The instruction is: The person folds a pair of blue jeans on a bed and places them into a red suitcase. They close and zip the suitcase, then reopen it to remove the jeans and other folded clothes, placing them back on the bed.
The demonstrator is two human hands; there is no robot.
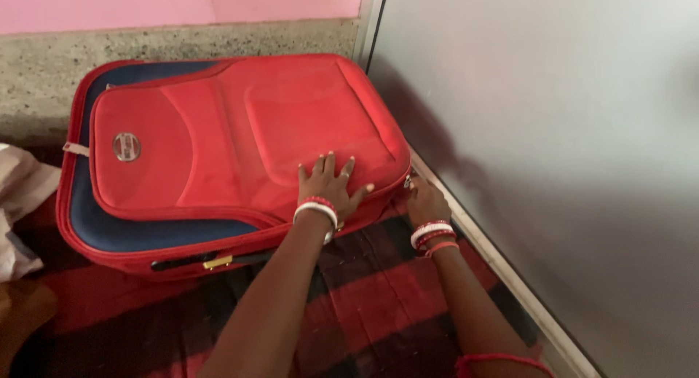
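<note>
A red suitcase (pixel 218 130) with dark blue trim lies flat on a red and black checked cloth (pixel 378 305). My left hand (pixel 329 185) rests flat on its lid near the front right corner, fingers spread. My right hand (pixel 424 202) is at that corner's side, fingers closed around a small metal zip pull (pixel 408 180). Both wrists wear red and white bangles. A dark carry handle with a gold fitting (pixel 217 261) runs along the suitcase's near side.
A grey metal cabinet door (pixel 553 130) stands close on the right, its edge beside the suitcase. A speckled concrete ledge (pixel 182 46) and pink wall (pixel 182 3) are behind. Crumpled pale fabric (pixel 18 196) lies at the left.
</note>
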